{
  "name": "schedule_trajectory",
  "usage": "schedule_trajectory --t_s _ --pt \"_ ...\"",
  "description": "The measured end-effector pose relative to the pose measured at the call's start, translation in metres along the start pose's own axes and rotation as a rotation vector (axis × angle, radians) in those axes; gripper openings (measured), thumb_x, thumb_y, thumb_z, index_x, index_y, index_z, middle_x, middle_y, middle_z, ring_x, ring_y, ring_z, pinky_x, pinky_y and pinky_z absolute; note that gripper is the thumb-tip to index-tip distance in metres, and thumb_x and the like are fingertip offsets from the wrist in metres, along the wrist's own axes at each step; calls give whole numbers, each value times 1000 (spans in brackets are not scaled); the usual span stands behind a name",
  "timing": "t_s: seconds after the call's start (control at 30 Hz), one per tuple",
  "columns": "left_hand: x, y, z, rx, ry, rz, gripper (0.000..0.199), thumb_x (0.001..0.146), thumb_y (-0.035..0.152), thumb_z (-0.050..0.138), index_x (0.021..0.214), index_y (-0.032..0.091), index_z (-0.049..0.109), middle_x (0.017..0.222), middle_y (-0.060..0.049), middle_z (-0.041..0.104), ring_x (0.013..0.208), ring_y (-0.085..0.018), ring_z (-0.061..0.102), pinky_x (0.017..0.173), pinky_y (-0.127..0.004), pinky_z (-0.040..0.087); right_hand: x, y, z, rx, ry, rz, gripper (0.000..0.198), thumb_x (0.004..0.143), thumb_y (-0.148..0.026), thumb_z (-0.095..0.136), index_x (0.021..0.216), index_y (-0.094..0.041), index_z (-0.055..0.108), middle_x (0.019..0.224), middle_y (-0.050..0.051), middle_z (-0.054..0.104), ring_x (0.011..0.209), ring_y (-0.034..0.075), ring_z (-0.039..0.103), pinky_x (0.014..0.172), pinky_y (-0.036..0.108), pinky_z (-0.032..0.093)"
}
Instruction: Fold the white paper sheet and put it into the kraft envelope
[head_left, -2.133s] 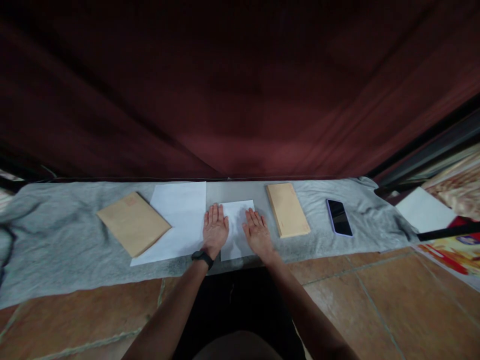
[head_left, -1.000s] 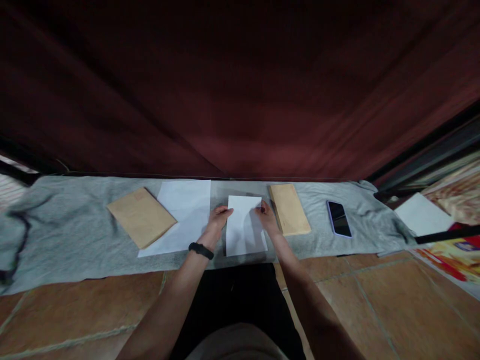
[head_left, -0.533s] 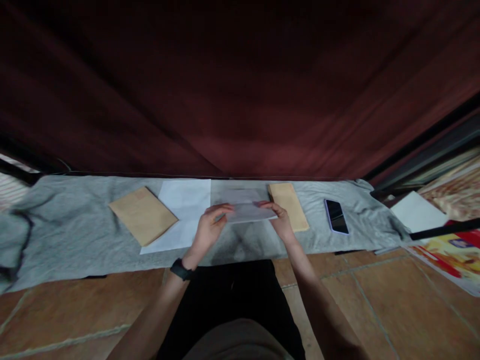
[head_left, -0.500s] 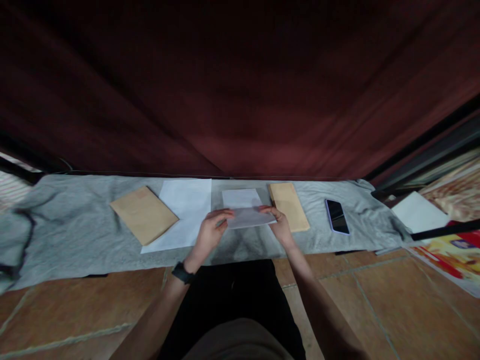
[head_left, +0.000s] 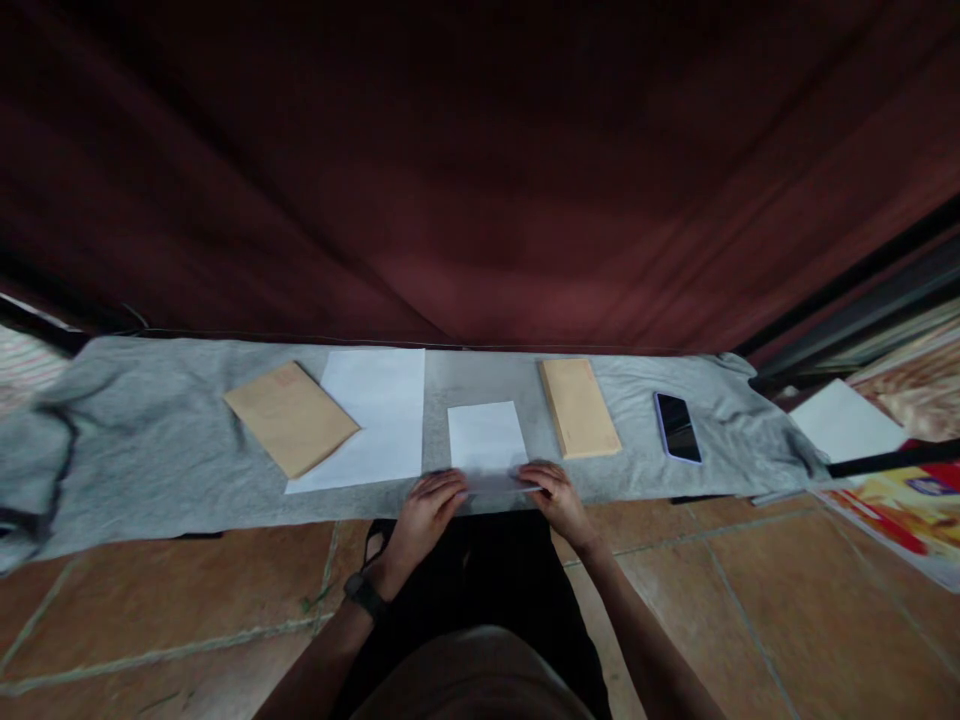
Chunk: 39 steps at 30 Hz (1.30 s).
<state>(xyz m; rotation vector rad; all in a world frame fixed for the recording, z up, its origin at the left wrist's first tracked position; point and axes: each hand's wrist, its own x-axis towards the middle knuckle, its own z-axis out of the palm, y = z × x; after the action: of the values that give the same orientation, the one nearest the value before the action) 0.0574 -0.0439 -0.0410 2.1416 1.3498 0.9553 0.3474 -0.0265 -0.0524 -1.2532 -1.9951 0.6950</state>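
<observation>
A white sheet of paper (head_left: 487, 433) lies in front of me, its near part folded up between my hands. My left hand (head_left: 431, 505) pinches the left end of the folded edge. At the right end of that edge, my right hand (head_left: 556, 498) has its fingers closed on the paper. To the left, a brown envelope (head_left: 289, 415) rests partly over larger white sheets (head_left: 382, 410). A stack of brown envelopes (head_left: 581, 408) lies right of the paper, apart from my right hand.
Grey cloth (head_left: 157, 430) covers the long narrow surface. A phone (head_left: 679, 428) lies on it at the right. Behind hangs a dark red curtain (head_left: 480, 230). Further right are a white sheet (head_left: 847, 420) and a colourful printed package (head_left: 915, 510). Floor tiles (head_left: 697, 600) show below.
Both hands have come closer to my body with the paper's folded edge, down near the front of the surface. More of the sheet's flat part now shows beyond them.
</observation>
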Motion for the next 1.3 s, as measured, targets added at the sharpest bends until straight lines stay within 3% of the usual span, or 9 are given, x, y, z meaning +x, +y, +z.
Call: schedule_trajectory --t_s 0.1,0.3,0.43,0.63,1.0,1.3 --pt "8 5 4 -8 84 -138 23 97 36 55 95 23 73 102 -5 76 100 -21 69 95 -39 54 11 -1 0 -17 38 86 17 95 -33 61 104 -25 73 106 6 75 104 24 66 96 41 50" --pt "32 9 8 0 141 -408 24 97 38 53 91 22 70 88 -4 75 81 -18 70 75 -28 53 38 -2 7 -69 82 216 33 99 -46 50 86 -21 68 80 4 70 77 20 65 72 30 48" --pt "54 9 5 122 75 -559 24 97 36 53 90 21 71 83 -3 75 76 -18 70 70 -26 48 56 -5 13 -212 90 321 33 99 -42 47 81 -22 65 72 1 67 67 18 63 64 27 43" --pt "78 17 1 383 -77 -717 32 99 42 46 100 24 73 87 -7 77 82 -22 72 66 -27 45 78 -18 16 -426 26 513 24 99 -40 50 99 -25 68 84 3 75 77 20 70 66 26 44" --pt "94 17 5 523 -138 -764 37 100 41 41 113 21 70 91 -12 76 89 -26 73 74 -32 51 98 -28 19 -543 -6 625 21 99 -37 53 109 -22 63 92 7 77 90 23 73 84 31 44" --pt "104 15 6 560 -103 -729 38 101 39 38 119 20 66 92 -13 76 90 -27 73 76 -34 50 106 -21 30 -640 108 505 23 100 -36 52 109 -16 61 97 12 75 95 26 69 91 37 38"
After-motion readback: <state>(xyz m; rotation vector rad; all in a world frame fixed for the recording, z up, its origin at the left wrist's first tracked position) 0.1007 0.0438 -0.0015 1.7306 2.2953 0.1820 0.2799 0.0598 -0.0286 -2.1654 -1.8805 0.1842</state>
